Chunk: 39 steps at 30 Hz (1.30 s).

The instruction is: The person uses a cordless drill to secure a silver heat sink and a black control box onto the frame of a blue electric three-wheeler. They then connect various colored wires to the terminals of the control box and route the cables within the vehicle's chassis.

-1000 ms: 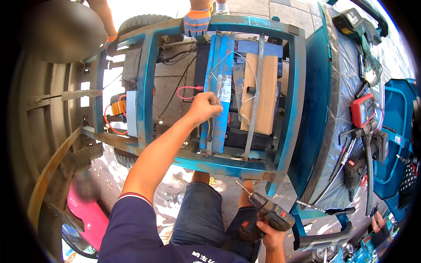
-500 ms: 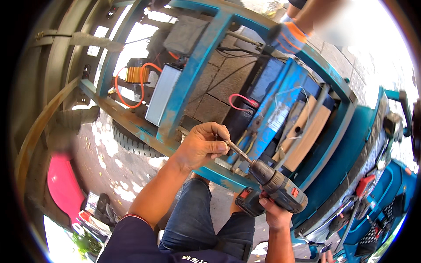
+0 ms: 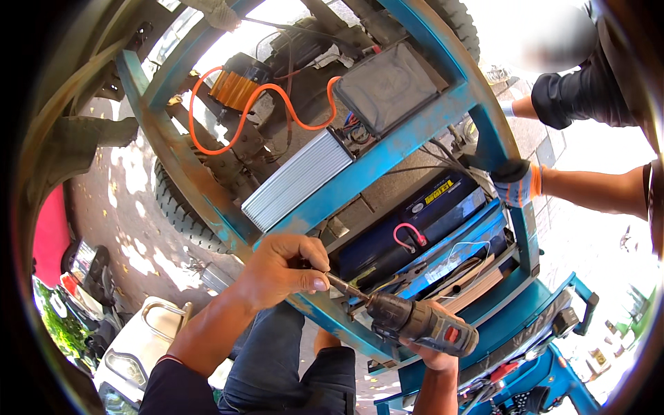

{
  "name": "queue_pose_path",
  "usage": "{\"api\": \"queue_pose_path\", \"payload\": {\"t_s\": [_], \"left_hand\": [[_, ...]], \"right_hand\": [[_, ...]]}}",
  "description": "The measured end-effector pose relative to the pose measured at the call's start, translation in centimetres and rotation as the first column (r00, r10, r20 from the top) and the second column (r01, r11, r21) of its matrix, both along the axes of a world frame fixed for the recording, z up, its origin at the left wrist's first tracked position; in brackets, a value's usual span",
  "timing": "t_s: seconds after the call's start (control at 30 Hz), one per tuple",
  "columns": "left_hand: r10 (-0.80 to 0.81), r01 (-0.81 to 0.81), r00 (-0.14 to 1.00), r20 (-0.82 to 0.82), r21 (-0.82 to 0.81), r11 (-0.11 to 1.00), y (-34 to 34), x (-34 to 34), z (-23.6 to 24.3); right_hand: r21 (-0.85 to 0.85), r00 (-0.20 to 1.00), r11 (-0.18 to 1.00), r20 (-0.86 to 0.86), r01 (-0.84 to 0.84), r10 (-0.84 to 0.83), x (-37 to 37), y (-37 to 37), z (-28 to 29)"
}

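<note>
My right hand (image 3: 437, 358) grips a cordless drill (image 3: 415, 324), which lies sideways over the near rail of the blue metal frame (image 3: 332, 319). From its chuck a long driver bit (image 3: 347, 287) points left. My left hand (image 3: 283, 272) is closed in a pinch at the tip of that bit, thumb and forefinger together. Whatever small piece sits between those fingertips is hidden. Just beyond the bit, inside the frame, lies a dark blue battery (image 3: 408, 225) with a pink cable loop (image 3: 404, 235).
A finned silver box (image 3: 297, 187), a black cover (image 3: 387, 88) and an orange cable (image 3: 283, 104) sit in the frame's left bay. A co-worker's gloved hand (image 3: 517, 183) holds the far right rail. A tyre (image 3: 183, 207) stands at left, a white vehicle (image 3: 131, 353) lower left.
My view has shifted, showing more of the left bay and the co-worker's arms. The drill and both my hands keep the same hold; the bit's tip stays at my left fingertips.
</note>
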<state>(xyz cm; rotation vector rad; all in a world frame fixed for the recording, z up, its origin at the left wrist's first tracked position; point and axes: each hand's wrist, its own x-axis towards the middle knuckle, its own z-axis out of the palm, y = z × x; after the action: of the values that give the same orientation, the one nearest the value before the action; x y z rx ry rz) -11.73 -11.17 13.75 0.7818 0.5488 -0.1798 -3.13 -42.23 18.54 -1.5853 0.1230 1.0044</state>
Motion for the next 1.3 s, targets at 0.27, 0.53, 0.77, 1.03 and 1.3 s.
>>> {"api": "queue_pose_path", "payload": {"t_s": [0.27, 0.53, 0.77, 1.03, 1.3], "left_hand": [[0.103, -0.091, 0.976, -0.193, 0.073, 0.993, 1.7, -0.3, 0.3], [0.239, -0.238, 0.932, -0.272, 0.038, 0.971, 2.4, 2.4, -0.8], [0.241, -0.176, 0.950, -0.197, 0.299, 0.938, 5.2, 7.2, -3.3], [-0.143, 0.204, 0.979, -0.148, 0.631, 0.748, 11.3, 13.6, -6.9], [-0.375, 0.388, 0.916, -0.146, 0.561, 0.731, 12.2, 17.2, -11.2]], "right_hand": [[-0.164, 0.999, 0.986, -0.036, 0.031, -0.037, 6.6, 4.9, -1.6], [-0.373, 0.894, 0.896, 0.274, -0.241, 0.355, 16.2, 13.8, -0.3], [-0.552, 0.565, 0.765, 0.533, -0.332, 0.630, 22.9, 25.0, 1.8], [-0.764, 0.022, 0.464, 0.510, -0.448, 0.860, 27.5, 34.9, 1.3], [-0.879, -0.220, 0.222, 0.337, -0.422, 0.916, 27.6, 39.0, 0.7]]}}
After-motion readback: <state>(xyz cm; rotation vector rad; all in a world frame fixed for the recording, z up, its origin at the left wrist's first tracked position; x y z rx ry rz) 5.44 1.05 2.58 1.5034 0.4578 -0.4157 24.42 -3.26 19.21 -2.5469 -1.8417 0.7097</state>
